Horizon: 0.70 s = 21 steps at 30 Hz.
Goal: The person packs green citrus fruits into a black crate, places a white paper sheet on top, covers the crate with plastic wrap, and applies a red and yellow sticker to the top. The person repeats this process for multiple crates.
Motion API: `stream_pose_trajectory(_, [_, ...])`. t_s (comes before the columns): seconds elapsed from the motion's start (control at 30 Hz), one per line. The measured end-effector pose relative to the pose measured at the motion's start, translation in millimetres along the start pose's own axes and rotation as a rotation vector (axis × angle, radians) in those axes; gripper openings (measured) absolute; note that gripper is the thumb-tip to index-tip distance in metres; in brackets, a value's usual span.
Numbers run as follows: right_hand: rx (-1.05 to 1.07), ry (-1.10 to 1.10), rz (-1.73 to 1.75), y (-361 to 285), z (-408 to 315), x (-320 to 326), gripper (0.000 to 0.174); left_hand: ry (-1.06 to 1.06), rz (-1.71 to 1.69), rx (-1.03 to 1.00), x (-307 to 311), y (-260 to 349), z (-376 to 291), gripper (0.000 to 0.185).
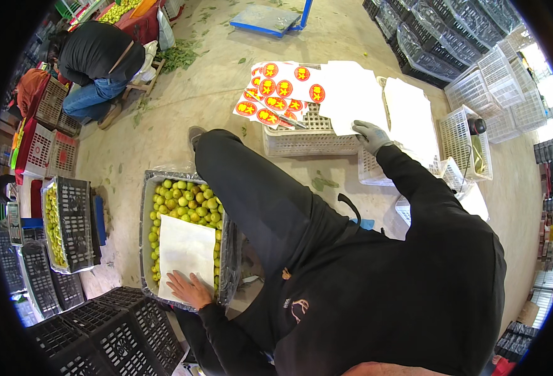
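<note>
My bare left hand [189, 289] lies with fingers spread on a white paper sheet [187, 249]. The sheet covers part of the green-yellow round fruit [187, 199] filling a plastic-lined crate [231, 254]. To the right, my right hand [372, 136], in a grey glove, has its fingers on the lower edge of white paper sheets [351, 94] and appears to pinch one. These sheets rest on an upturned white plastic crate [309, 143], beside sheets of red and yellow round stickers [276, 94]. A marker-like pen [293, 122] lies on the stickers.
Another stack of white paper [410, 117] sits farther right. Black crates [112, 329] stand at lower left, near another fruit-filled crate [72, 225]. A blue platform scale [266, 19] is ahead. A person in dark clothing [100, 56] bends over at upper left. White crates [466, 141] stand at right.
</note>
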State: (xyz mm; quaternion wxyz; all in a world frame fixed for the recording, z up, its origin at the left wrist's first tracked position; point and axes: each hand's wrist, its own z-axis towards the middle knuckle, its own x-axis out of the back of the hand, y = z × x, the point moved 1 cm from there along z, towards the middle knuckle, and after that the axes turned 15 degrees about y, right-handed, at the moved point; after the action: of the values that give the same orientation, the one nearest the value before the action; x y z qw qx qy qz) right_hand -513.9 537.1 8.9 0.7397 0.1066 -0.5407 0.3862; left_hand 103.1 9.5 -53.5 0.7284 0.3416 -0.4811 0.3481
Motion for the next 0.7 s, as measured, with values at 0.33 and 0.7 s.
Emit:
stream_pose_trajectory(0.33, [-0.289,0.008,0.065,2.5,6.4,2.2,0.020,0.015,-0.017,0.042,-3.1,19.4,12.2,0.067])
stream_pose_trajectory(0.7, [-0.402,-0.086,0.076,19.6,16.3,-6.4,0.044,0.118,0.008,0.385,20.2,-17.7,-14.8,0.073])
